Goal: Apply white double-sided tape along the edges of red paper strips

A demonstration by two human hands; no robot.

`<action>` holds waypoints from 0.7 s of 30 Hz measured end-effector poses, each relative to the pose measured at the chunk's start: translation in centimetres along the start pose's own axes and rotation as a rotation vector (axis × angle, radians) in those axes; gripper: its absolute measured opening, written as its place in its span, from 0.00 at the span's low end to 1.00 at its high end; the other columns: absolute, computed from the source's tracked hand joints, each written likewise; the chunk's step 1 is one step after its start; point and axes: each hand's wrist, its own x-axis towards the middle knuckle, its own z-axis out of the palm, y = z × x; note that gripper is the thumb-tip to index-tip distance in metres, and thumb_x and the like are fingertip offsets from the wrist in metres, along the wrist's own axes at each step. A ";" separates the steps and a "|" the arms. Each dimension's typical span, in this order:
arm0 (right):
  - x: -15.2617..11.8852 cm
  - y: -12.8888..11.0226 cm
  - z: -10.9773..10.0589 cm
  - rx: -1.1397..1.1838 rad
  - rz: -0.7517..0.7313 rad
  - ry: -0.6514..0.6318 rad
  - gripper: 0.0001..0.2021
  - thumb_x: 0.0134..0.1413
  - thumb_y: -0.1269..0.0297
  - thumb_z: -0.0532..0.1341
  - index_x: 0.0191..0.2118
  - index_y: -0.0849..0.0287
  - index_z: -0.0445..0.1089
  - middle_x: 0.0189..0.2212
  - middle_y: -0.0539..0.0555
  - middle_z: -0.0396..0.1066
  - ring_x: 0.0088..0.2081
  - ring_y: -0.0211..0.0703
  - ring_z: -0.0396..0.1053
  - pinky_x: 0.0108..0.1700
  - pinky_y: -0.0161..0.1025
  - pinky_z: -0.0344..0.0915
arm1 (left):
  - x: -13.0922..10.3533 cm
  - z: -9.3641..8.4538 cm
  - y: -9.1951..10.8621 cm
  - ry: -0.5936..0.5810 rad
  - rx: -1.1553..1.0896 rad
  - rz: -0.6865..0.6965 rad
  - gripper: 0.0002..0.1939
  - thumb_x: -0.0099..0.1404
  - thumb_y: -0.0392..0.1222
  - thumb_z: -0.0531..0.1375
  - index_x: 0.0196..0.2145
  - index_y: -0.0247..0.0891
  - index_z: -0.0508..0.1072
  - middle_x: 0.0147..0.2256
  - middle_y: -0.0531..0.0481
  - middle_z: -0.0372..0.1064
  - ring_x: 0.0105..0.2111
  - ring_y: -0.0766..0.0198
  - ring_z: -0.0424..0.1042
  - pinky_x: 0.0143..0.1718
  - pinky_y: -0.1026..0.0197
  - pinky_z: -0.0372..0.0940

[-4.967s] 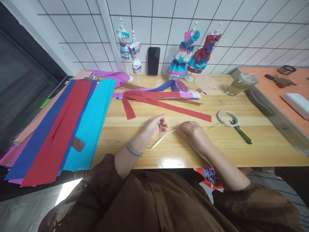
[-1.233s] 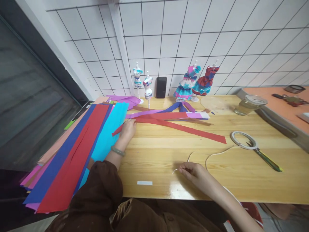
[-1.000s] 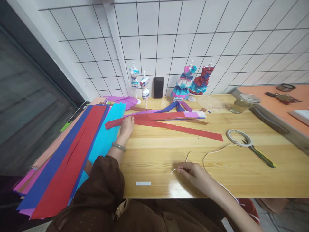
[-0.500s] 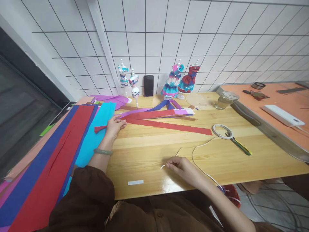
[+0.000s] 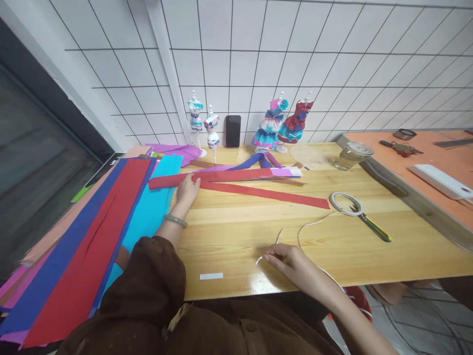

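My left hand (image 5: 189, 190) rests on the long red strips (image 5: 236, 174) near the back left of the wooden table, its fingers together at the strips. One red strip (image 5: 266, 193) slants right towards a white ring of tape (image 5: 346, 203). My right hand (image 5: 286, 256) is closed in a pinch on the end of a white cord (image 5: 310, 224) above the front middle. A short white strip (image 5: 211, 276) lies near the front edge, left of my right hand.
Wide red (image 5: 92, 241), blue and turquoise sheets cover the left side. Four small dress forms and a phone (image 5: 233, 131) stand by the wall. Scissors (image 5: 375, 228) touch the tape ring; a lidded cup (image 5: 353, 155) is at the back right.
My left hand has moved slightly right along the red strips, and their left end now lies flat and extended over the turquoise sheet. The whole view has shifted a little.
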 end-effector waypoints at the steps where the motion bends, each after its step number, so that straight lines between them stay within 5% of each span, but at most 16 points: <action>1: -0.1 -0.2 0.0 -0.003 -0.002 -0.005 0.14 0.57 0.60 0.49 0.27 0.59 0.66 0.26 0.51 0.68 0.28 0.38 0.64 0.30 0.34 0.57 | 0.1 0.3 0.2 -0.008 -0.005 -0.004 0.22 0.53 0.46 0.58 0.46 0.36 0.67 0.32 0.44 0.69 0.37 0.54 0.67 0.42 0.55 0.58; 10: 0.0 -0.3 0.0 -0.013 -0.006 -0.021 0.13 0.57 0.61 0.49 0.26 0.59 0.65 0.24 0.51 0.67 0.27 0.38 0.63 0.29 0.34 0.56 | -0.1 1.0 0.7 -0.071 -0.285 0.009 0.27 0.50 0.38 0.59 0.49 0.35 0.62 0.24 0.55 0.63 0.25 0.69 0.65 0.31 0.65 0.61; 17: 0.7 0.2 0.3 -0.008 -0.024 0.001 0.15 0.57 0.59 0.49 0.25 0.59 0.65 0.23 0.50 0.66 0.26 0.38 0.61 0.29 0.34 0.56 | -2.8 -1.4 0.2 -0.140 -0.539 -0.066 0.36 0.46 0.35 0.59 0.54 0.36 0.55 0.24 0.58 0.60 0.20 0.72 0.62 0.22 0.69 0.60; 21: 1.4 0.0 0.7 -0.052 -0.060 0.002 0.17 0.57 0.58 0.48 0.23 0.59 0.64 0.20 0.49 0.63 0.24 0.37 0.58 0.27 0.34 0.54 | -5.6 -3.3 -0.7 -0.075 -0.338 -0.029 0.42 0.47 0.34 0.60 0.59 0.39 0.48 0.26 0.56 0.61 0.22 0.72 0.62 0.26 0.68 0.61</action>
